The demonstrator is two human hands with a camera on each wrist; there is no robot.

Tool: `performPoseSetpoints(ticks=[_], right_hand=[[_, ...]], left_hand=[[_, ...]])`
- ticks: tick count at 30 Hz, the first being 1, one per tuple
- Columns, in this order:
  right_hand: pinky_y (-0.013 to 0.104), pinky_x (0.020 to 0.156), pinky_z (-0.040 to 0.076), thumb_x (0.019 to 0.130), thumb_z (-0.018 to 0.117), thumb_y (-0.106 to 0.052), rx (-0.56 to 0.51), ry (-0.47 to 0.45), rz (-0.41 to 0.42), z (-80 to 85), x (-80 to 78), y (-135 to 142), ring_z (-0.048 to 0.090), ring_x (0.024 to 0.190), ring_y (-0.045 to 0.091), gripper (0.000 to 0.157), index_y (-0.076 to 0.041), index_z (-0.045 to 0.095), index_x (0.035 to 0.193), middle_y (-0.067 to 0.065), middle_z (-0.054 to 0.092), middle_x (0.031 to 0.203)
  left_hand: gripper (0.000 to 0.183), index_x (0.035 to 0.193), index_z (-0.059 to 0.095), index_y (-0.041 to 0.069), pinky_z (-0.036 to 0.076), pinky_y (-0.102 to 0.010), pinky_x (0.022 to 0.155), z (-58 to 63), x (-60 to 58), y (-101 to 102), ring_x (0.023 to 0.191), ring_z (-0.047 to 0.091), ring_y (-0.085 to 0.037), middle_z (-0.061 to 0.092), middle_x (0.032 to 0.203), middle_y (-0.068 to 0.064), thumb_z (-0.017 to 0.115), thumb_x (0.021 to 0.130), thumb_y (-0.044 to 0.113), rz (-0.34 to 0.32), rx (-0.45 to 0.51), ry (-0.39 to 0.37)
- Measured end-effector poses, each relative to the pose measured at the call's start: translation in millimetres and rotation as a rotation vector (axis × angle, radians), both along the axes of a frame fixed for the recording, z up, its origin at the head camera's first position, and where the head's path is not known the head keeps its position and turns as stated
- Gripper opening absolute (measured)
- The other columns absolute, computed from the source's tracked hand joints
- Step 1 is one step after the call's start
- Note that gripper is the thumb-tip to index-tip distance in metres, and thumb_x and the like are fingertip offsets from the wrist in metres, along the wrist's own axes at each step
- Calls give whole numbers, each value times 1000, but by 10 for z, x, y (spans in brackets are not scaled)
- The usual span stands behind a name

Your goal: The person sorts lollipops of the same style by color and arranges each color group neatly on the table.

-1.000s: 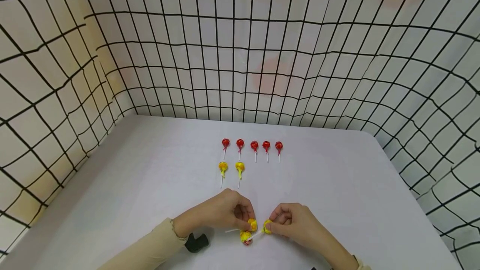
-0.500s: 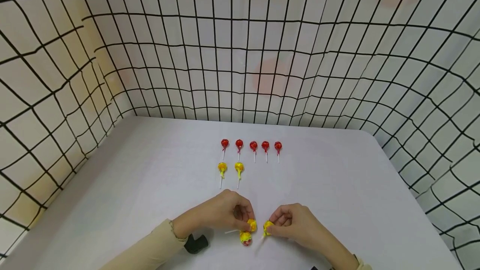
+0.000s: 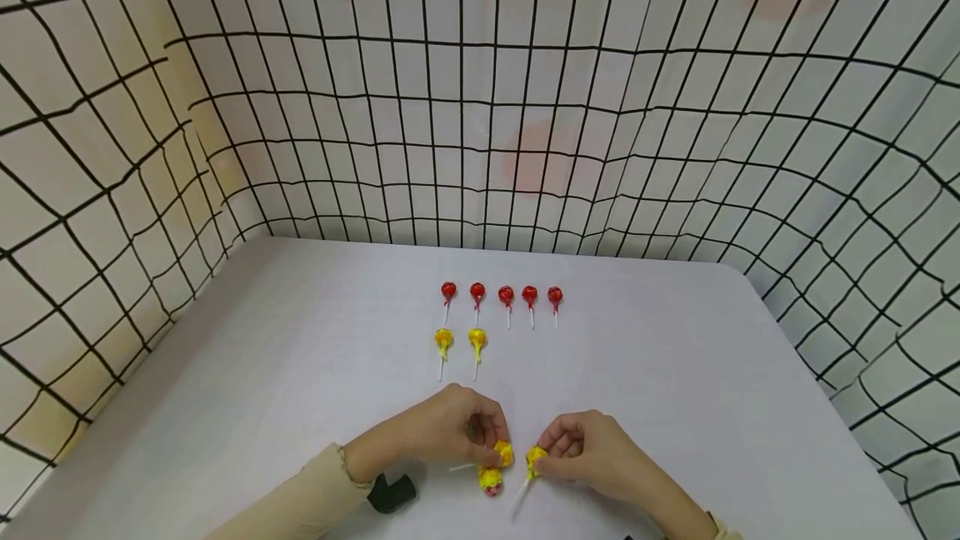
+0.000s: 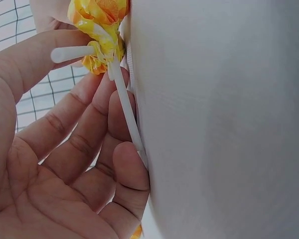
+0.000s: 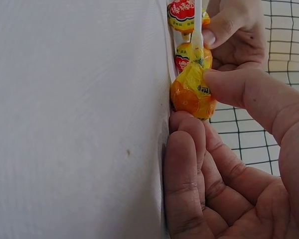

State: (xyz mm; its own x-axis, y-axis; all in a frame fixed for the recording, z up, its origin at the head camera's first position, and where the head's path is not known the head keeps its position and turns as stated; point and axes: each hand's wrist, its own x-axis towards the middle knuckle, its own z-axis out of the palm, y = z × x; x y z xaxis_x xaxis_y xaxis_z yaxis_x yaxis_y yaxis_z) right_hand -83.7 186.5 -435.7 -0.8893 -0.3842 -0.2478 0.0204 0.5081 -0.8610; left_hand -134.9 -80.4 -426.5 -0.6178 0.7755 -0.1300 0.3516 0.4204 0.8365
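My left hand (image 3: 459,430) pinches a yellow-wrapped lollipop (image 3: 504,453) by its head, low in the head view. Touching or just beside it lies another yellow lollipop (image 3: 491,482) with a red patch on its wrapper. Two white sticks show in the left wrist view, one along the curled fingers (image 4: 79,144). To the right, my right hand (image 3: 588,452) holds a third yellow lollipop (image 5: 193,97) between thumb and fingers, head away from me and stick (image 3: 521,497) slanting toward me. Part of its head is hidden by the thumb.
Farther up the white table (image 3: 675,373) lies a row of several red lollipops (image 3: 506,296). Below its left end are two yellow lollipops (image 3: 477,340), sticks toward me. A dark object (image 3: 392,493) sits by the left wrist. Black-grid netting (image 3: 480,107) encloses the back and sides.
The lollipop in my right hand has turned: its stick pointed left across the loose lollipop and now slants down toward me. My left hand has barely moved.
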Motion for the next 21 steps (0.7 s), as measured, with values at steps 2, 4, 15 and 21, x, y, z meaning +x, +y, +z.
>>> performPoseSetpoints(ticks=[2, 4, 15, 21], right_hand=[[17, 56, 45, 86, 89, -19, -4, 0, 2, -3, -1, 4, 56, 65, 6, 21, -6, 75, 96, -1, 68, 81], [17, 56, 45, 86, 89, -19, -7, -1, 4, -6, -1, 9, 57, 65, 6, 21, -6, 75, 96, -1, 68, 81], [17, 55, 45, 87, 89, -19, -28, 0, 16, -17, -13, 19, 56, 64, 5, 21, -5, 76, 96, -1, 68, 81], [16, 57, 46, 86, 88, -18, -33, 9, 27, -17, -16, 24, 57, 66, 5, 20, -5, 76, 96, -1, 69, 81]], left_hand=[[12, 95, 76, 15, 48, -13, 66, 1, 0, 3, 68, 54, 2, 63, 76, 11, 88, 91, 16, -2, -1, 1], [12, 96, 76, 15, 47, -13, 66, 0, -1, 5, 68, 54, 2, 63, 76, 11, 88, 91, 15, -3, -3, 0], [10, 96, 78, 16, 46, -13, 66, -15, 2, 4, 70, 53, 1, 63, 76, 11, 87, 91, 17, -4, -13, -7], [11, 95, 78, 16, 46, -13, 67, -15, 2, 8, 70, 53, 1, 63, 76, 11, 87, 91, 17, -4, -10, -5]])
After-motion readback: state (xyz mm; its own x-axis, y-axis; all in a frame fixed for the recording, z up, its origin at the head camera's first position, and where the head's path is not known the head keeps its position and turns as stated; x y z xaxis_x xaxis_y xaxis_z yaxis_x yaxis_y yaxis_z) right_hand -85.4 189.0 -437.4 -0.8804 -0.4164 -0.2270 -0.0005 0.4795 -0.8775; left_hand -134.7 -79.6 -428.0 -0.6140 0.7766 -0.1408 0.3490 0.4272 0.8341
